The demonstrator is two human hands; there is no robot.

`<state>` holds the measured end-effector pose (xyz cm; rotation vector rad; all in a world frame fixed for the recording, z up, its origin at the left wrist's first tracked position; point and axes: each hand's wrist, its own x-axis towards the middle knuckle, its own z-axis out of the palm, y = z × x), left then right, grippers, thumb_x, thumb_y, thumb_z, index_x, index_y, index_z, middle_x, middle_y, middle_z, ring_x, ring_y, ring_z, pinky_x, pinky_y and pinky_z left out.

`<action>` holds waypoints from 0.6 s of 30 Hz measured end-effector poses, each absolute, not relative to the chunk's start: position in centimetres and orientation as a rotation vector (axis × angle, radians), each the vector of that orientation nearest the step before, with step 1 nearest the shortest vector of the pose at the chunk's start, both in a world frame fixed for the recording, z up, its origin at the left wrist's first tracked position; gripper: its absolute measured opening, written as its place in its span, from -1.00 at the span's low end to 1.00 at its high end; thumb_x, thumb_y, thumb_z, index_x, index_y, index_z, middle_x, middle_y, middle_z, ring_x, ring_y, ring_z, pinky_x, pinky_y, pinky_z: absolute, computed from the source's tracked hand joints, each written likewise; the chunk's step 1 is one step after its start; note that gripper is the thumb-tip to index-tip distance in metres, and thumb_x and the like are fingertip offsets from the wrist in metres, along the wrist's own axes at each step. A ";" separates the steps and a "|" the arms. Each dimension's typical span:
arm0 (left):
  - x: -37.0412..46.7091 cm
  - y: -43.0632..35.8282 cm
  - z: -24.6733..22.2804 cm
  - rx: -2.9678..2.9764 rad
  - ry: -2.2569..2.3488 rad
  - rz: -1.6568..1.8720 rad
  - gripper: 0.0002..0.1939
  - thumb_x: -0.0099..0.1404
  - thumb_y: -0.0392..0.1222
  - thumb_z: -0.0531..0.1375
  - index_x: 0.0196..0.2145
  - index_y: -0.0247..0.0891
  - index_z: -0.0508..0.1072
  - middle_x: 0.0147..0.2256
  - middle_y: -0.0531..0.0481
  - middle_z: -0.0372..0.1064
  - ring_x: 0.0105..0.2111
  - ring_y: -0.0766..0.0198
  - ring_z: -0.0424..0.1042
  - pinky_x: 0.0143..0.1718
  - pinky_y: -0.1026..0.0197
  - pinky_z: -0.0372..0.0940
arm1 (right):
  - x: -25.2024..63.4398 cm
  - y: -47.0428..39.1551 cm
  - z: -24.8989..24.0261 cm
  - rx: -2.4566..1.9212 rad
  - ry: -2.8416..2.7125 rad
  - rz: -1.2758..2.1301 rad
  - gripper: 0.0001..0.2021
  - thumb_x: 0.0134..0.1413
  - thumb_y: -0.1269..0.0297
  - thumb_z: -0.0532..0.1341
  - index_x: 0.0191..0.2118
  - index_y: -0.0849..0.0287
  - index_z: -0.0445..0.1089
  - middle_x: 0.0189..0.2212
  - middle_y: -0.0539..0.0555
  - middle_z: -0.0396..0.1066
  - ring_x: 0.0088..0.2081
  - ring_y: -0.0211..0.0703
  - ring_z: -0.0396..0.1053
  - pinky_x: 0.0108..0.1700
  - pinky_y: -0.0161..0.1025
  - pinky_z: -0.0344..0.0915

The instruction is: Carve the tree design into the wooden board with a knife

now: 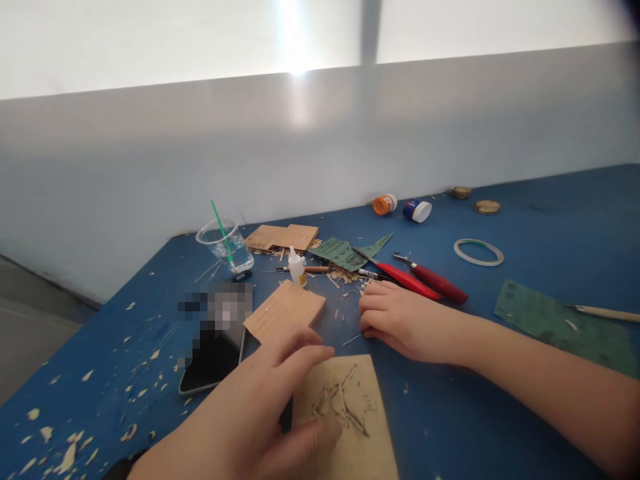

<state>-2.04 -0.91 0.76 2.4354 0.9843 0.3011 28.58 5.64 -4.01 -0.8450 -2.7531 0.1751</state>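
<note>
My left hand [265, 393] spreads over a pale board [373, 443] with a dark line drawing on it, thumb resting on the drawing and fingers apart. To its right, my right hand [395, 320] is low over the table with fingers curled together; what they hold, if anything, is hidden. By those fingertips a thin needle-like piece [353, 339] shows on the blue surface. Beyond my left hand lies a plain wooden block [285, 310]. Just past my right hand are a red utility knife [407, 280] and a red-handled carving tool [440, 279].
A tilted plastic cup [235, 253] with a green straw stands behind a phone [215, 360]. A small glue bottle [297, 270], green sandpaper [340, 253], a tape ring [479, 253], an orange jar [385, 205] and a blue jar [417, 211] are farther back. Wood shavings litter the left.
</note>
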 end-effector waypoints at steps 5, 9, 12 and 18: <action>-2.0 -0.3 0.5 2.463 0.954 0.412 -0.49 0.41 -0.35 0.23 0.22 0.08 0.35 0.23 0.00 0.37 0.20 0.07 0.46 0.20 0.04 0.46 | 27.9 5.6 -4.6 -0.861 -2.780 0.097 -0.79 0.48 0.42 0.13 -0.25 0.19 0.43 -0.25 0.15 0.41 -0.15 0.05 0.28 0.01 0.02 0.26; -2.0 -0.1 0.6 2.475 0.947 0.464 -0.44 0.36 -0.42 0.21 0.22 0.05 0.39 0.20 -0.02 0.42 0.17 0.07 0.49 0.16 0.09 0.48 | 27.8 5.2 -4.6 -0.913 -2.781 0.094 -0.77 0.47 0.49 0.06 -0.22 0.21 0.41 -0.23 0.19 0.42 -0.16 0.06 0.29 -0.02 0.01 0.28; -2.0 0.0 1.0 2.457 0.990 0.471 -0.54 0.39 -0.39 0.19 0.18 -0.02 0.45 0.16 -0.06 0.46 0.13 0.05 0.53 0.12 0.08 0.50 | 28.0 4.9 -3.6 -0.979 -2.753 0.139 -0.79 0.44 0.55 0.02 -0.14 0.23 0.38 -0.21 0.18 0.43 -0.18 0.01 0.34 -0.08 -0.07 0.31; -1.7 -0.1 1.7 2.430 0.963 0.335 -0.70 0.47 -0.32 0.17 0.08 -0.09 0.53 0.05 -0.09 0.48 0.01 0.08 0.53 0.05 0.07 0.51 | 26.7 3.5 -1.1 -0.901 -2.914 0.294 -0.77 0.11 0.59 0.25 -0.17 0.14 0.35 -0.24 0.06 0.47 -0.26 -0.05 0.46 -0.26 -0.18 0.26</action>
